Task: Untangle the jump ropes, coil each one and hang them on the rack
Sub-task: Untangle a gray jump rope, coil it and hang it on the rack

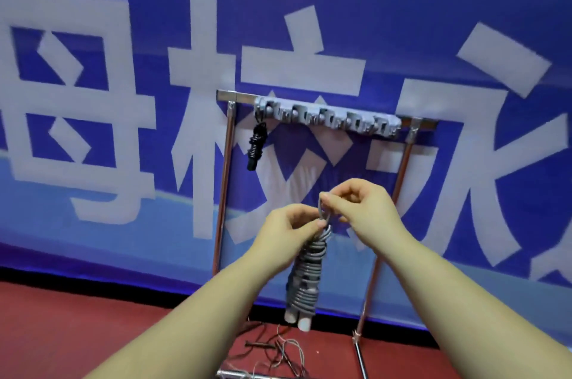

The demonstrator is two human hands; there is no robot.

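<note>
We see a bright, evenly lit scene with hardly any hard shadows, the banner (pixel 93 100) lettering smeared by motion blur, its lines bowed by wide-angle distortion toward the edges, and soft glare on the rack (pixel 325 118).

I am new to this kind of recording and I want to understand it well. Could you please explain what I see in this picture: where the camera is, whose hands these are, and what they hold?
There is only one picture, taken by a camera worn on a person's head, looking forward and down. There is no robot: the two bare arms belong to that person. The left hand and the right hand together hold a grey jump rope, already wound into a bundle, with its pale handles hanging at the bottom. The fingers pinch a small loop at its top. Behind stands a metal rack with a row of hooks. One black coiled rope already hangs on the leftmost hook. More thin ropes lie loose on the red floor, before a blue banner.
</note>
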